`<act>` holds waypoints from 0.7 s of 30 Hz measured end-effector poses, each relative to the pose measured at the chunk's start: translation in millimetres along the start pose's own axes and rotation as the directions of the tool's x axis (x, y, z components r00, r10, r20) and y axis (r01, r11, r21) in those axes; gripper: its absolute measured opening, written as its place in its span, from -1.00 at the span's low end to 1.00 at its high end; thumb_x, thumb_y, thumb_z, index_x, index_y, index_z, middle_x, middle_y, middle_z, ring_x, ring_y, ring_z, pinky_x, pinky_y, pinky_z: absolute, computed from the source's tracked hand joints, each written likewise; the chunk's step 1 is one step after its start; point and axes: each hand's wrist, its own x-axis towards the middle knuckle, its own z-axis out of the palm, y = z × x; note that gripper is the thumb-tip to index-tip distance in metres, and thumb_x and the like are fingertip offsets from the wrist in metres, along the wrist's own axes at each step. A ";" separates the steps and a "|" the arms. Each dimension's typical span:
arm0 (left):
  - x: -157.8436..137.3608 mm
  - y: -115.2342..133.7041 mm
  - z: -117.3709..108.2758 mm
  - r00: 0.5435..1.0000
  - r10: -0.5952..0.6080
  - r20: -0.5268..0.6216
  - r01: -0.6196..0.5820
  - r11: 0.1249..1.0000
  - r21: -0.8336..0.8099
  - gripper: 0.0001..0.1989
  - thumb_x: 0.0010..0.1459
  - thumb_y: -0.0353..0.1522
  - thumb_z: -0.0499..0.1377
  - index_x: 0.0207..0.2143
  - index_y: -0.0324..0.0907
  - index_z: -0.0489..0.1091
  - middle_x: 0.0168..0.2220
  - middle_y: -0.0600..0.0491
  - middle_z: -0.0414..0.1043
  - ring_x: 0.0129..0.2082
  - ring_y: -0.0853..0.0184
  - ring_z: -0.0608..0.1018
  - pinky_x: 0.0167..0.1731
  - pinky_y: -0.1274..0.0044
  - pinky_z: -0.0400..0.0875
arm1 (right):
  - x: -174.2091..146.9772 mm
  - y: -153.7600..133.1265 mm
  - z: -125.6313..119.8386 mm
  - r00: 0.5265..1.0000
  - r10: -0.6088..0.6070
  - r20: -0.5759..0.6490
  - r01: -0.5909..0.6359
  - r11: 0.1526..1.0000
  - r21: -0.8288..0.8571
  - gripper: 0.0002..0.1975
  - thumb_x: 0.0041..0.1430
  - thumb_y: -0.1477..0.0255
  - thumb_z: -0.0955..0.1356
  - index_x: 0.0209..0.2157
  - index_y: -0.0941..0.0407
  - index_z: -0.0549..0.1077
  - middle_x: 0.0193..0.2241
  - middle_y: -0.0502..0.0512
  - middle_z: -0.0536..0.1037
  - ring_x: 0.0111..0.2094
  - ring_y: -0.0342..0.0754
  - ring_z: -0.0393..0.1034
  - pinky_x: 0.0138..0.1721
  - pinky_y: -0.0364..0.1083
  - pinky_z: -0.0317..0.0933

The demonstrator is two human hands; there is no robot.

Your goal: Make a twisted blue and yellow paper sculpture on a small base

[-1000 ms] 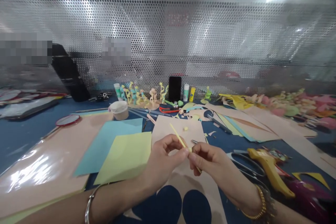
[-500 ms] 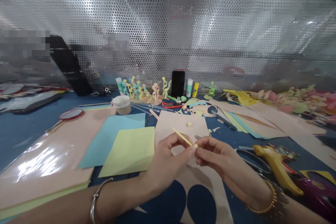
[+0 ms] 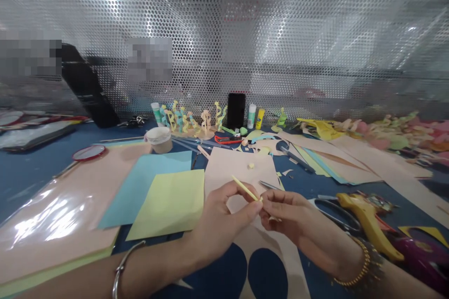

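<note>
A thin, pale yellow paper strip [image 3: 243, 187] slants between my hands, its free end pointing up and left. My left hand [image 3: 224, 212] pinches it near its lower end between thumb and fingers. At that same end, the fingertips of my right hand [image 3: 296, 217] are closed on the strip; the exact fold there is too small to make out. Beneath both hands lies a pale pink sheet [image 3: 224, 163] with round holes cut in it. On it sits a small yellow paper piece [image 3: 250, 166], and a slim metal tool [image 3: 269, 185] shows behind my right fingers.
Yellow paper [image 3: 168, 201] and blue paper [image 3: 140, 182] lie left. Scissors [image 3: 336, 212] and a yellow glue gun [image 3: 372, 229] lie right. Behind stand a paper cup [image 3: 159, 140], curled paper figures [image 3: 180, 119], a phone [image 3: 236, 110] and glue sticks [image 3: 251, 116].
The strip's lower end has shifted slightly down, and my right fingers have curled closer around it. The whole view has moved a little.
</note>
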 end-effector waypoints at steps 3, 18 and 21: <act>1.3 -3.2 1.1 0.999 -0.038 0.009 0.038 0.996 -0.080 -0.96 0.07 -0.41 0.21 -0.39 -0.13 0.38 -0.39 0.15 0.41 -0.33 0.41 0.44 -0.25 0.58 0.29 | 0.6 0.0 1.3 0.998 -0.050 -0.025 0.049 0.998 -0.025 -0.81 -0.02 0.35 0.45 -0.51 0.17 0.44 -0.53 -0.04 0.35 -0.46 -0.20 0.20 -0.32 -0.17 0.11; 5.2 -0.3 1.5 0.981 -0.184 -0.060 0.180 0.981 -0.067 -0.93 0.03 -0.36 0.23 -0.42 -0.18 0.39 -0.48 0.13 0.39 -0.46 0.41 0.41 -0.43 0.58 0.27 | 4.2 -1.9 -2.9 0.952 -0.269 -0.145 0.191 0.893 -0.407 -0.78 0.03 0.25 0.39 -0.45 0.13 0.42 -0.50 -0.04 0.40 -0.45 -0.16 0.26 -0.35 -0.13 0.15; 5.0 -1.5 2.8 0.985 -0.170 -0.041 0.165 0.980 -0.113 -0.92 0.01 -0.38 0.24 -0.40 -0.16 0.40 -0.45 0.12 0.44 -0.43 0.41 0.45 -0.40 0.58 0.31 | 4.3 -1.2 -2.1 0.951 -0.265 -0.162 0.180 0.894 -0.410 -0.78 0.01 0.25 0.39 -0.46 0.13 0.42 -0.51 -0.04 0.40 -0.46 -0.16 0.26 -0.35 -0.14 0.16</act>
